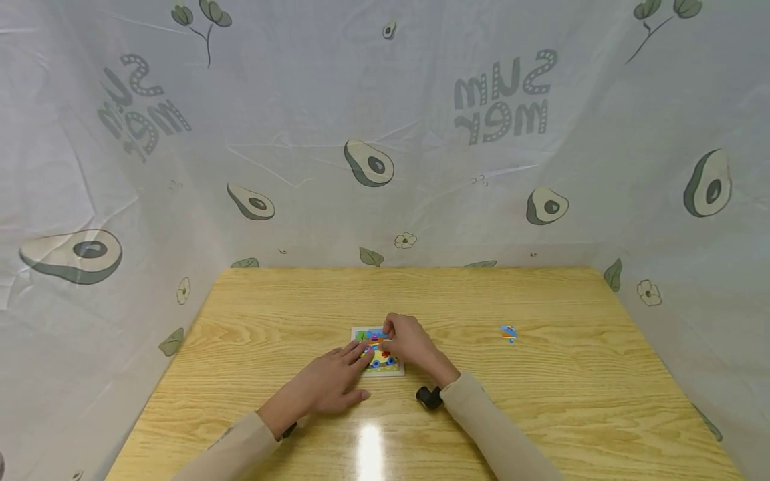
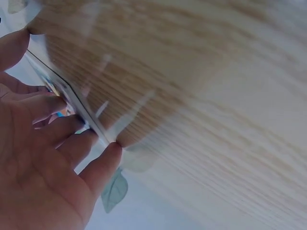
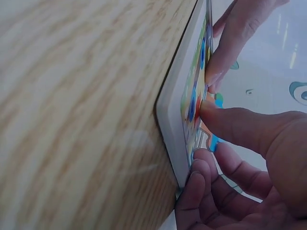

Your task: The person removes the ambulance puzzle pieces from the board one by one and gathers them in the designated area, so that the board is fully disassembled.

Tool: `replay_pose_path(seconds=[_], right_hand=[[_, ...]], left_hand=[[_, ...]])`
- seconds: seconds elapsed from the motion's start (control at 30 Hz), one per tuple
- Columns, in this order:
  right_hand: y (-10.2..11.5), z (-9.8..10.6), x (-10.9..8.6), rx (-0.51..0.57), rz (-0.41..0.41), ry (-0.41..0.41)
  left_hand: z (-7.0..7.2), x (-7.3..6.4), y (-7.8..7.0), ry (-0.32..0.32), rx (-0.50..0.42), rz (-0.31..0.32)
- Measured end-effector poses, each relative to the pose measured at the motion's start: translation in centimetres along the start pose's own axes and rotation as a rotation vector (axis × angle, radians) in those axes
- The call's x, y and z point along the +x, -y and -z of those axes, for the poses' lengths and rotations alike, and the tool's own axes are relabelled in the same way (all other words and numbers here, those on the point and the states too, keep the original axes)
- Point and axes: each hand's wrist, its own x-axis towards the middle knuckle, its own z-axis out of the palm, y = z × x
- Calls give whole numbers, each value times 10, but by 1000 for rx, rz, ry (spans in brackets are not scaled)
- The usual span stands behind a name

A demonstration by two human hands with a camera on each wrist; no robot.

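Beige sleeves: are extending from five and seven o'clock. Left hand: grip wide, is resting on the picture puzzle mid-desk. Right hand: grip narrow, is pinching an orange-and-blue piece. Loose piece: is lying at the puzzle's three o'clock.

Left sleeve, right sleeve beige; rounded black device at right, black piece at left
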Motion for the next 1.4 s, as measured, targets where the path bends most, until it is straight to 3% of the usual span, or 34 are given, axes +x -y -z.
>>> replay_pose_path(seconds=[0.33,1.0,1.2,1.4], right_hand=[[-5,-1,-1,14,44,-44],[-12,2,3,101,73,-31],[-11,6,4,159,40,-56],[-14,19,-1,260,-2,-96]], left_hand=[[3,4,-3,-41,41,-5],[-1,8,-6,-99,65,12],[0,8,-8,-107,84,24],[1,8,-9,-71,41,43]])
